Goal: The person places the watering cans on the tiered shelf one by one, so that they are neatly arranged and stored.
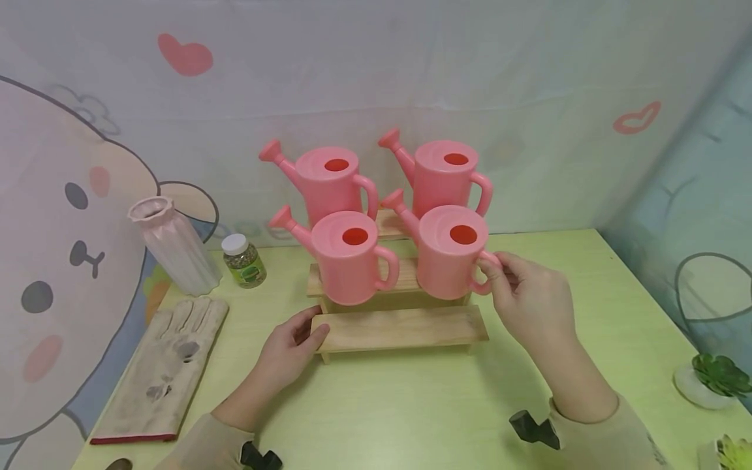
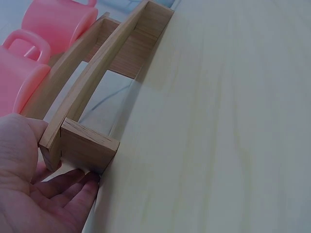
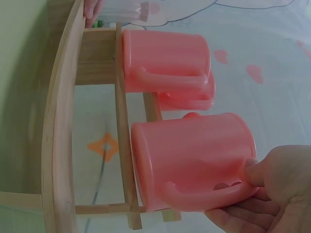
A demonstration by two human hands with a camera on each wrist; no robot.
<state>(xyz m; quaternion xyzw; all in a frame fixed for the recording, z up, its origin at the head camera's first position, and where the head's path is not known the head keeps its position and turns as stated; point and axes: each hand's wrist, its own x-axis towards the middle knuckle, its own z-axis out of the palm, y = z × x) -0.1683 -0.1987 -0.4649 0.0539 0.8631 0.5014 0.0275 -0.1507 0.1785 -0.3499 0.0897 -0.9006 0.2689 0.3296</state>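
Note:
A stepped wooden stand [image 1: 402, 328] holds several pink watering cans, all with spouts to the left. Two are on the middle step: a front left can [image 1: 348, 277] and a front right can [image 1: 442, 271]. Behind them, a back left can [image 1: 329, 196] and a back right can [image 1: 437, 189] sit higher. With thumb and fingers, my right hand [image 1: 533, 299] pinches the handle of the front right can, its fingers curling around it in the right wrist view. My left hand [image 1: 288, 350] grips the left end of the bare lowest step, thumb on top and fingers beneath.
On the left are a ribbed pale vase [image 1: 182, 251], a white-lidded jar [image 1: 244, 262] and a stained work glove [image 1: 161, 375]. A potted succulent [image 1: 713, 380] stands at the right edge, with a yellow-green plant [image 1: 734, 452] below it. Printed cloth hangs behind the table.

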